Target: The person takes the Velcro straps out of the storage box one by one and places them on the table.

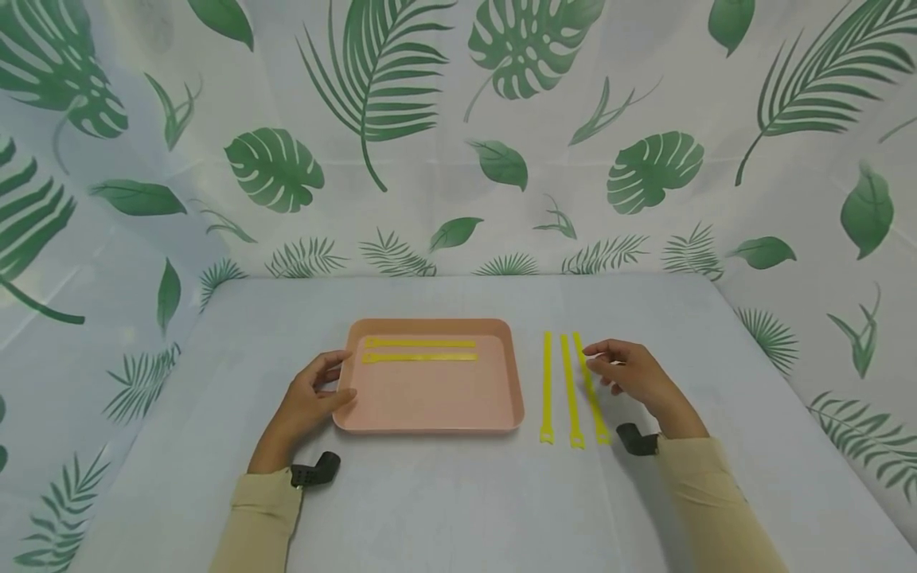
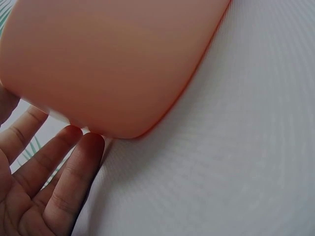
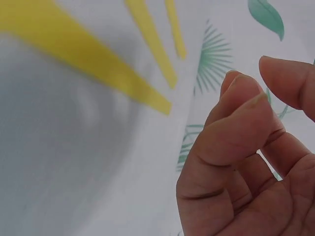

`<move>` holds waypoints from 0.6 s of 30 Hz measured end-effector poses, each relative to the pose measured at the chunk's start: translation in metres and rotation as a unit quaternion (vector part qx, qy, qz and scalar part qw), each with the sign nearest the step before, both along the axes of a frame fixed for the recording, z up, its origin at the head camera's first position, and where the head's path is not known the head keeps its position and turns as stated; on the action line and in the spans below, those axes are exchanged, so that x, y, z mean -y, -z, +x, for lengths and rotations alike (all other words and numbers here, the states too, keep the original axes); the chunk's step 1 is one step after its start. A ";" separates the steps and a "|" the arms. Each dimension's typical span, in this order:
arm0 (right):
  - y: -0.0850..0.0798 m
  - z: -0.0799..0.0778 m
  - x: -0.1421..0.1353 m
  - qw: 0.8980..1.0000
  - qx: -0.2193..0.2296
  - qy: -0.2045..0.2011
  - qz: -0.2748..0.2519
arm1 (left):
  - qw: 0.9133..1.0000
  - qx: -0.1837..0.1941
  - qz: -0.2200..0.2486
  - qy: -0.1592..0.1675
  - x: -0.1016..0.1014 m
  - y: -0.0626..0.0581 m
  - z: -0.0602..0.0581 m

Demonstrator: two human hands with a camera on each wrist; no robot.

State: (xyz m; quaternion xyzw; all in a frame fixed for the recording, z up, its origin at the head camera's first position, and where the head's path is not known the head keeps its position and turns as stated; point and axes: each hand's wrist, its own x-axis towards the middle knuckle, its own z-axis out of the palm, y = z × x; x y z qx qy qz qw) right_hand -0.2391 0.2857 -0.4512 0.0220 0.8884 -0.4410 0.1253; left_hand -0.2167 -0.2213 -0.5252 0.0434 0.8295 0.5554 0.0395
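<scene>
A shallow pink tray (image 1: pixel 430 406) rests on the table, with two yellow cable straps (image 1: pixel 423 358) lying side by side across its far part. My left hand (image 1: pixel 308 402) is at the tray's left side, thumb over the rim and relaxed fingers (image 2: pixel 74 167) touching the outer wall. To the right of the tray lie three more yellow straps (image 1: pixel 571 390), lengthwise, their wider slotted ends toward me. Over the far part of the rightmost strap (image 1: pixel 593 398) hovers my right hand (image 1: pixel 630 374). Its fingers (image 3: pixel 231 132) are loosely bent, with a gap to the thumb and nothing held.
A white cloth covers the table (image 1: pixel 466 501). Behind and at both sides hangs a white curtain (image 1: pixel 430 159) printed with green leaves. Each wrist carries a small black camera, the left one (image 1: pixel 315 469) near the tray's front corner and the right one (image 1: pixel 636 439) beside the straps.
</scene>
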 end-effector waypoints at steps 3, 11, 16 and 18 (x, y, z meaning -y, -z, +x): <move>-0.001 -0.001 0.005 1.000 -0.010 -0.009 -0.015 | 1.000 0.000 0.000 -0.002 0.000 0.000 0.001; 0.001 -0.004 0.018 0.997 -0.033 -0.038 -0.054 | 1.000 0.002 -0.002 -0.003 -0.001 0.001 0.001; -0.001 -0.006 0.028 0.996 -0.039 -0.044 -0.062 | 1.000 -0.001 0.000 -0.002 -0.001 0.000 0.001; -0.003 -0.008 0.032 0.996 -0.040 -0.044 -0.059 | 1.000 -0.002 0.000 -0.001 0.000 0.000 0.000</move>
